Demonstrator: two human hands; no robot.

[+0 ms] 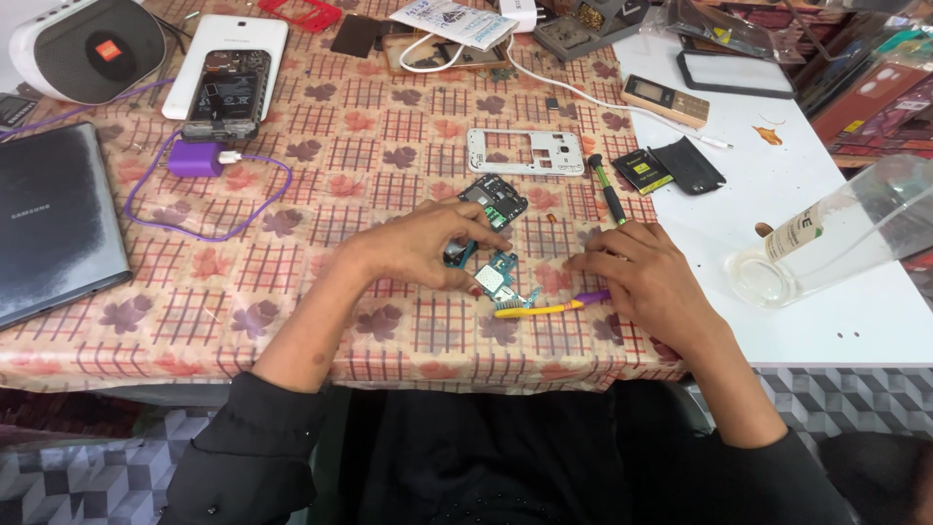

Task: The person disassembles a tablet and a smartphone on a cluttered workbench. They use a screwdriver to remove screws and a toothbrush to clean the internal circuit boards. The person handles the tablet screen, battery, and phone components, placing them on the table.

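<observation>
My left hand (423, 248) rests on the patterned tablecloth with its fingers closed around a small green circuit board (496, 279). My right hand (646, 277) grips the purple end of a yellow toothbrush (544, 308), whose bristles touch the board's lower edge. A second dark phone board (494, 199) lies just beyond my left fingers.
A white phone frame (525, 152), a screwdriver (610, 194) and black battery pieces (669, 167) lie past the hands. An opened phone on a white tablet (228, 83), a purple charger (196, 158), a dark laptop (53, 219) and a speaker (87, 49) sit left. A tipped clear bottle (836, 238) lies right.
</observation>
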